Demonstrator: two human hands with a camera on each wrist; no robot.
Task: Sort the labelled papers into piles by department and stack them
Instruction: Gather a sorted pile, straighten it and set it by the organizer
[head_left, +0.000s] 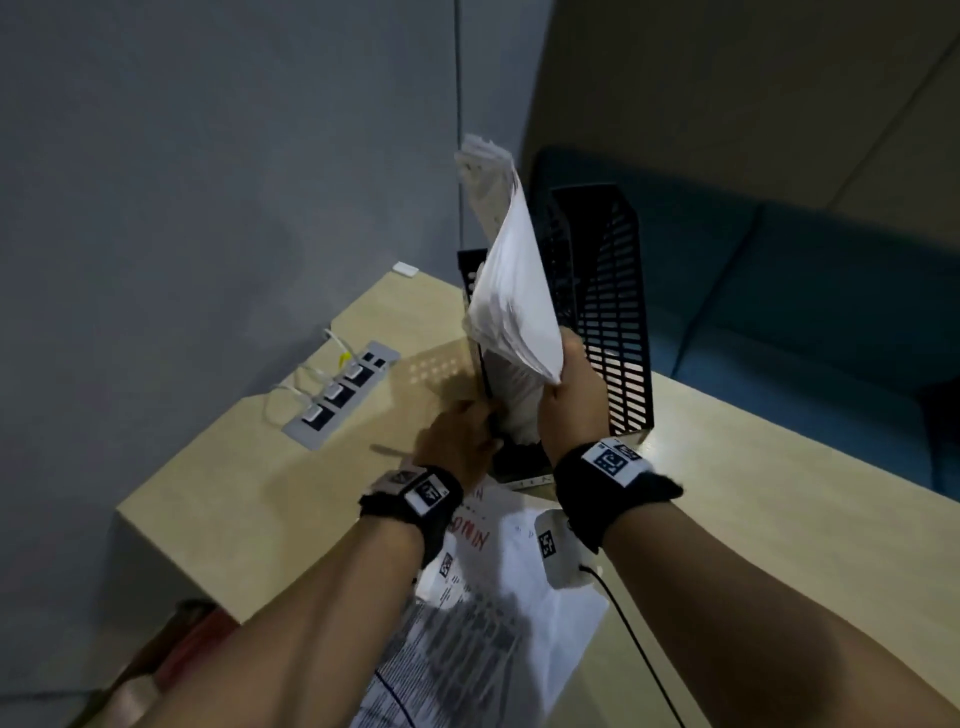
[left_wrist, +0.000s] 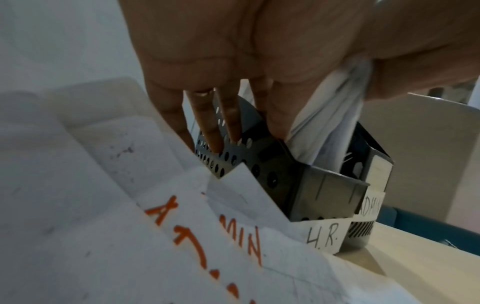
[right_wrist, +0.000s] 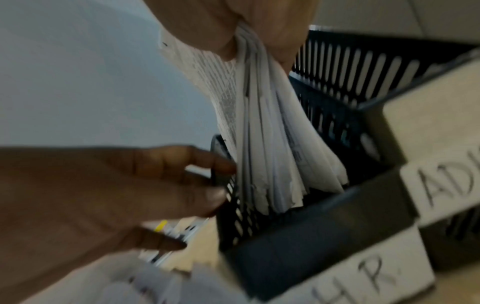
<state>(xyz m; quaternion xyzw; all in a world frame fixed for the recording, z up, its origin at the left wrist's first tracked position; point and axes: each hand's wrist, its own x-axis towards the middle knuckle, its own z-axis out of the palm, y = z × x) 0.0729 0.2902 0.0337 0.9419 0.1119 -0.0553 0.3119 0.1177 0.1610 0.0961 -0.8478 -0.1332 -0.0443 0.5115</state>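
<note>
My right hand (head_left: 571, 395) grips a thick bundle of white papers (head_left: 511, 291) upright. The bundle's lower end (right_wrist: 265, 133) hangs inside the black perforated file holder (right_wrist: 298, 236) labelled H.R. (left_wrist: 322, 234). Straight fingers of my left hand (head_left: 460, 441) press on that holder's left wall (left_wrist: 272, 170), with the index finger at the rim beside the papers. A second black holder (head_left: 613, 291) labelled ADMIN (left_wrist: 370, 205) stands right beside it. Loose sheets (head_left: 498, 571), one marked ADMIN in orange (left_wrist: 207, 236), lie on the table under my wrists.
A light wooden table (head_left: 753, 493) carries everything. A built-in socket strip (head_left: 343, 395) with white plugs lies left of the holders. A small white device (head_left: 558, 551) with a black cable rests on the loose sheets. A grey wall stands behind and a blue seat at the right.
</note>
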